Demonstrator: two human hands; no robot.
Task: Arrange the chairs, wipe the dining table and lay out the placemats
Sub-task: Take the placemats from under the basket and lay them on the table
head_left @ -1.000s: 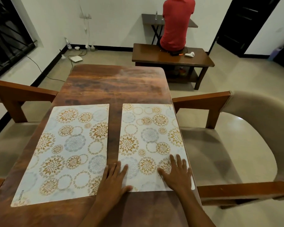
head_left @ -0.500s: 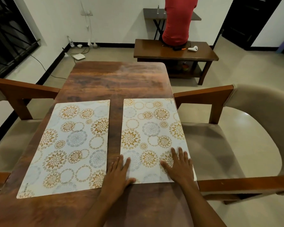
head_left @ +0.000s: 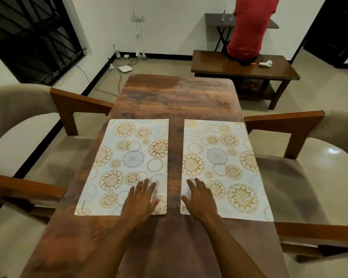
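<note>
Two white placemats with gold and blue floral circles lie side by side on the dark wooden dining table (head_left: 177,97). My left hand (head_left: 142,199) rests flat, fingers spread, on the near right corner of the left placemat (head_left: 127,157). My right hand (head_left: 199,197) lies flat on the near left corner of the right placemat (head_left: 227,163). Neither hand grips anything. A beige chair with wooden arms stands at each long side: the left chair (head_left: 28,125) and the right chair (head_left: 319,157).
Beyond the table's far end a low wooden bench (head_left: 243,67) holds a white device (head_left: 266,63), and a person in a red shirt (head_left: 249,29) sits on it facing away. Cables and a white box (head_left: 124,68) lie on the floor by the left wall.
My left hand has shifted from the gap and right mat's edge onto the left placemat. My right hand slid left across the right placemat. The view turned to centre on the table.
</note>
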